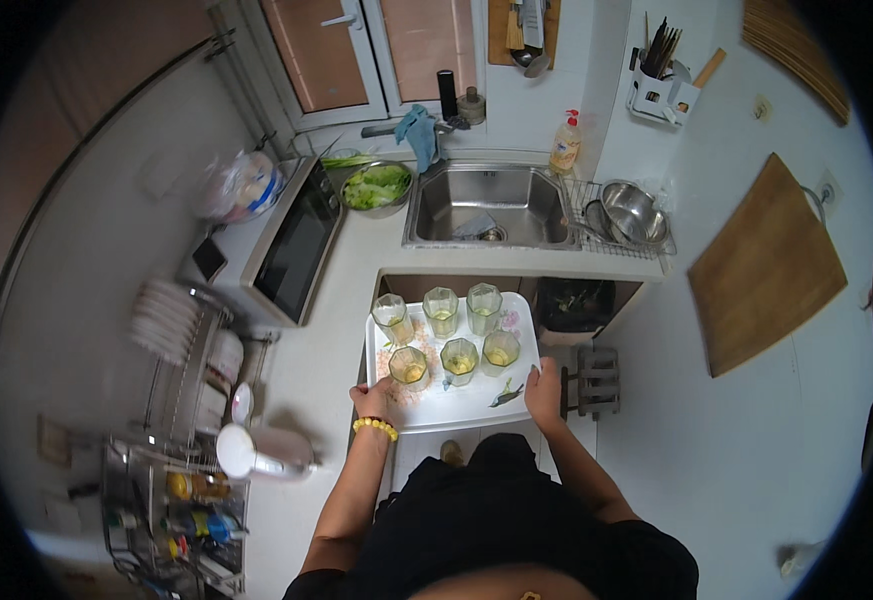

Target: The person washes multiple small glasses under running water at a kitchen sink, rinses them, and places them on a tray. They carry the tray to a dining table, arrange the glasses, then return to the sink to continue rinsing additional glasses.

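Note:
I hold a white floral serving tray in front of my body, above the floor. My left hand grips its near left corner, a yellow bead bracelet at the wrist. At the right edge, my right hand has hold of the rim. Several clear faceted glasses stand upright on the tray in two rows, each with a little pale yellow liquid. The near row includes a left glass, a middle glass and a right glass. A printed bird shows near my right hand.
Ahead is a steel sink, with a bowl of leafy greens to its left and a wire rack of steel bowls to its right. A microwave and electric kettle stand on the left counter. A bin is below.

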A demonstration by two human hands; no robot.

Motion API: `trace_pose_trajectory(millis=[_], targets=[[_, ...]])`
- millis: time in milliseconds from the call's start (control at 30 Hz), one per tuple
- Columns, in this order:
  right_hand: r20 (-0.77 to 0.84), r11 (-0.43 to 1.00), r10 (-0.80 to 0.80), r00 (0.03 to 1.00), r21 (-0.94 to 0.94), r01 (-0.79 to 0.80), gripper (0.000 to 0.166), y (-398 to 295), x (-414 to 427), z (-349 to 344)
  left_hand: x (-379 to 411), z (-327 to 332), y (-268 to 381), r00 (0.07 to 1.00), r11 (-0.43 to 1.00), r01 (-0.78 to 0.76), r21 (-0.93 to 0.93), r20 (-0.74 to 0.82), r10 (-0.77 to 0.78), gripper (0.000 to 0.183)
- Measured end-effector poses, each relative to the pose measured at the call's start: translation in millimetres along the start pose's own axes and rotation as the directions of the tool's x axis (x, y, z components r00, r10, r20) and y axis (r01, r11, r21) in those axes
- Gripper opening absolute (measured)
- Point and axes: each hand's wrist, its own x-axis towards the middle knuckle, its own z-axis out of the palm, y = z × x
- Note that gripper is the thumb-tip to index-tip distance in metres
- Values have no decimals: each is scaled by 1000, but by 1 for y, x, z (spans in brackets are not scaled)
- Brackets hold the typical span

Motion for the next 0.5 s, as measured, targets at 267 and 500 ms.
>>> trace_pose_trajectory(millis=[267, 500], targets=[[-93, 999, 46, 995, 0, -46, 18, 11, 151, 54, 101, 144, 68, 999, 1000, 5, 23, 31, -6, 47], [-75, 996, 74, 994, 47, -71, 19, 25, 281, 91, 185, 253, 92, 997, 996, 32, 80, 69, -37, 53]])
